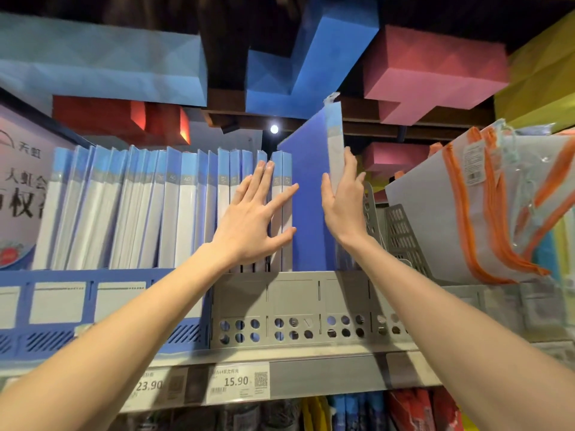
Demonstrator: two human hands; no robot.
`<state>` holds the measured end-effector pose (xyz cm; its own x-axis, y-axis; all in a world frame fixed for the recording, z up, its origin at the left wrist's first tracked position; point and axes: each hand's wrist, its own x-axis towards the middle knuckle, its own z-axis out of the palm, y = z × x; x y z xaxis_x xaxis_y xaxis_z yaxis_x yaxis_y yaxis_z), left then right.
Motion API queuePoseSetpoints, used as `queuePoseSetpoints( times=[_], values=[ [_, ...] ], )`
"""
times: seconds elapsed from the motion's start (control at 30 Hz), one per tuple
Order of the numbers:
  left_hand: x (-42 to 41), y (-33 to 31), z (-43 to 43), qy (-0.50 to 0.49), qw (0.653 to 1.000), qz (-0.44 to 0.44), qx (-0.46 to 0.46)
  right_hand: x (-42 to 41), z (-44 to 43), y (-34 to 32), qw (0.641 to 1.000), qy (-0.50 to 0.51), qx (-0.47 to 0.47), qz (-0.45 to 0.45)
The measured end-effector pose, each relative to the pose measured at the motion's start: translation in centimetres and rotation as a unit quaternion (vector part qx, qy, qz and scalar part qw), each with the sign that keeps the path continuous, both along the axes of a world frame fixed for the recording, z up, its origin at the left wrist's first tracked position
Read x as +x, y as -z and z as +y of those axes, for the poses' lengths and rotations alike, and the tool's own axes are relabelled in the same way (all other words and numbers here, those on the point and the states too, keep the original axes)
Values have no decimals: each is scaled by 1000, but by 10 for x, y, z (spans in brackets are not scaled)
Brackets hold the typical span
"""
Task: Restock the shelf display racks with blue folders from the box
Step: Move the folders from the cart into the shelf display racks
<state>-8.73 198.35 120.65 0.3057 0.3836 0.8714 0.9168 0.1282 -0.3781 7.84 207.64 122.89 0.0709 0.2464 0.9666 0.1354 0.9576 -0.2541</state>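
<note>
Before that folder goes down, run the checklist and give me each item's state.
1. Grip: ok. The right hand holds the raised blue folder, thumb on one side and fingers on the other.
2. Row held aside: ok. The left hand presses flat against the shelved folders.
3. Folder aligned: ok. It is upright, directly right of the row.
4. Fully seated: not ok. Its top stands well above the row.
5. Slot floor clear: cannot tell. It is hidden behind the gray rack front wall.
6. Neighbours clear: ok. The orange-trimmed pouches lean apart to the right.
</note>
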Motion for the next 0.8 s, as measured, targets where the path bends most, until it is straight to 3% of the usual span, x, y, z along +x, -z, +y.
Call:
queuePoseSetpoints(
  times=[0.3, 0.8],
  values=[
    [15, -1, 9, -1, 999, -38, 4, 41, -20, -73, 995, -10, 73, 63],
    [107, 6, 26, 13, 992, -128, -3, 188, -51, -103, 982, 13, 94, 163]
  ],
)
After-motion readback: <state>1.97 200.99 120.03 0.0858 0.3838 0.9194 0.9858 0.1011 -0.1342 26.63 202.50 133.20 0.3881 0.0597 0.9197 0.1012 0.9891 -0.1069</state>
